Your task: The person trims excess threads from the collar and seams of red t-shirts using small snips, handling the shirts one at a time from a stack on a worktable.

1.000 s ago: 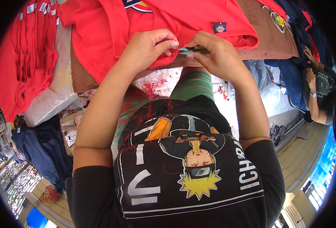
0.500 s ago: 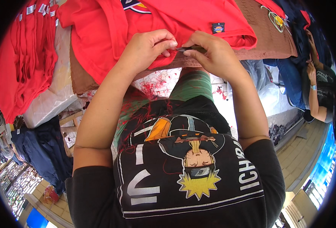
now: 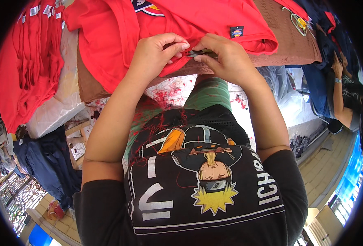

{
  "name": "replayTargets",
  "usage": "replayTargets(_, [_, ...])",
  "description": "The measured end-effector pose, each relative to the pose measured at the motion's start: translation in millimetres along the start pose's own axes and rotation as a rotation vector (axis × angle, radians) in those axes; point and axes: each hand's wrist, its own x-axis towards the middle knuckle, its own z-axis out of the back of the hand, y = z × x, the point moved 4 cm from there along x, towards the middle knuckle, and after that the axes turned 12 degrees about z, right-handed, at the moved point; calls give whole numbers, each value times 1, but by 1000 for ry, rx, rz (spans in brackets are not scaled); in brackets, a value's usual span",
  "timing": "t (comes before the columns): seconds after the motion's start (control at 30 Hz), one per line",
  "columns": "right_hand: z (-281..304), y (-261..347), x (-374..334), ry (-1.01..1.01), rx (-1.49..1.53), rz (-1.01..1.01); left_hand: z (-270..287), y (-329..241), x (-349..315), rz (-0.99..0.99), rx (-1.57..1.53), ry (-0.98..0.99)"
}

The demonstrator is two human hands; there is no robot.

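Here the red garment (image 3: 214,22) is spread across the brown-covered desk (image 3: 290,41), its near edge pinched in the nearly closed left hand (image 3: 153,50), while small snips (image 3: 194,53) are gripped in the curled right hand (image 3: 229,53), best angled to spare the fabric.

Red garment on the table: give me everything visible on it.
The garment is bright red, soft-looking cloth, spread in loose folds over the brown table cover and cut off by the picture's top edge. It bears a small dark label at right and a larger dark-edged emblem, only partly in view. The left hand pinches its near edge; the right hand holds snips there. Whether the blades touch cloth is unclear.
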Motion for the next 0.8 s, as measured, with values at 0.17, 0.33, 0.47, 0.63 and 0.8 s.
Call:
replayTargets(0.17, [-4,4,5,-5,-1,39,0,-1,0,-36,-6,-13])
replayTargets(0.33, [7,9,3,61,-60,-4,24,-28,-26,67,7,360])
replayTargets(0.47, [30,-6,-12,-60,130,-196,63,-63,-76,-181,537,529])
replayTargets(0.63, [10,-9,-3,-97,266,-265,50,-65,-59,-239,521,139])
replayTargets(0.8, [-22,-8,12,-138,223,-67,8,-17,-28,-253,501,-171])
